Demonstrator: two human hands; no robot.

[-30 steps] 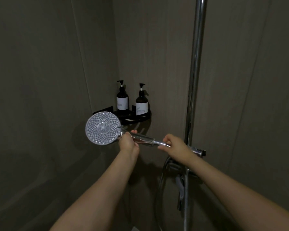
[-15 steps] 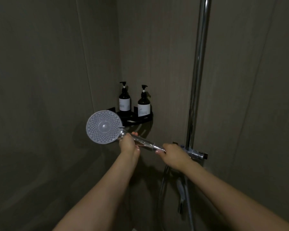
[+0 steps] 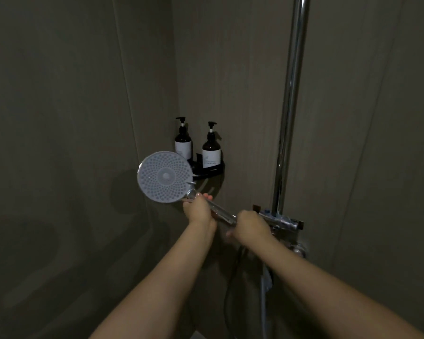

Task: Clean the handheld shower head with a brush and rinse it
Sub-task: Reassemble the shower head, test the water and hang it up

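The handheld shower head (image 3: pixel 165 176) has a round grey nozzle face turned towards me and a clear chrome handle running down to the right. My left hand (image 3: pixel 198 211) grips the handle just below the round head. My right hand (image 3: pixel 251 227) is curled round the handle's lower end, where the dark hose (image 3: pixel 230 289) hangs down. No brush is in view.
A chrome riser pipe (image 3: pixel 290 106) stands at the right above the mixer valve (image 3: pixel 283 220). Two dark pump bottles (image 3: pixel 183 143) (image 3: pixel 211 149) stand on a black corner shelf (image 3: pixel 209 173) behind the shower head. Dim tiled walls close in on both sides.
The shower head's face has tilted up a little and my right hand has slid further onto the handle's lower end. The view has shifted slightly left.
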